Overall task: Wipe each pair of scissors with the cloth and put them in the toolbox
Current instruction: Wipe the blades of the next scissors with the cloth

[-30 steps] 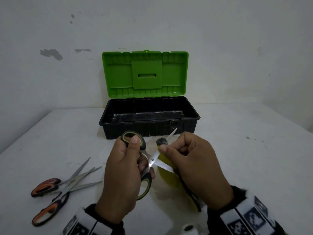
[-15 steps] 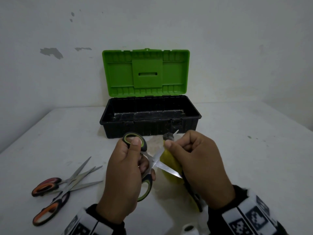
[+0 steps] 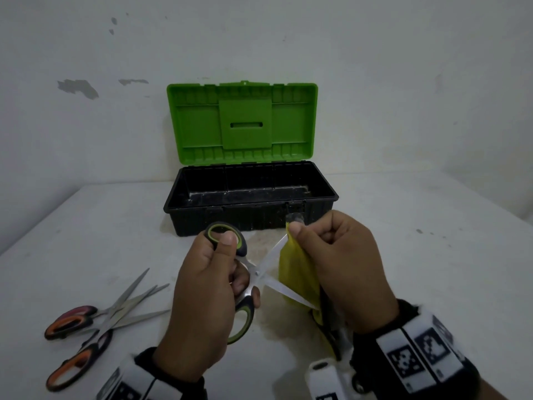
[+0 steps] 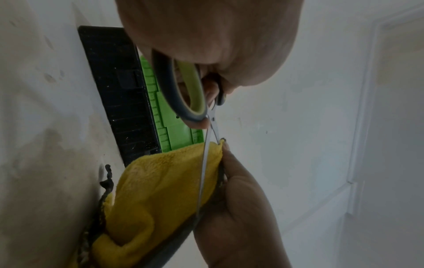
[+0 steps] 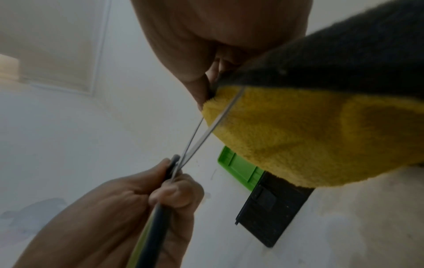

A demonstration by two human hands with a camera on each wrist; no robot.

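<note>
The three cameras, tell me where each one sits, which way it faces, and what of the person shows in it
Head: worn on the head, looking forward and down at the toolbox, table and orange-handled scissors; both hands and wristbands show.
Left wrist: looks along the left hand at the green-handled scissors; the right hand shows too.
Right wrist: looks along the right hand at the yellow cloth; the left hand shows below.
Shared: both wrist views catch the scissor blades, cloth and toolbox.

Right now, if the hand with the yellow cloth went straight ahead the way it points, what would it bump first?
Probably the toolbox: its black front wall sits just beyond the right hand pinching the cloth. The gap between them is hard to judge.
</note>
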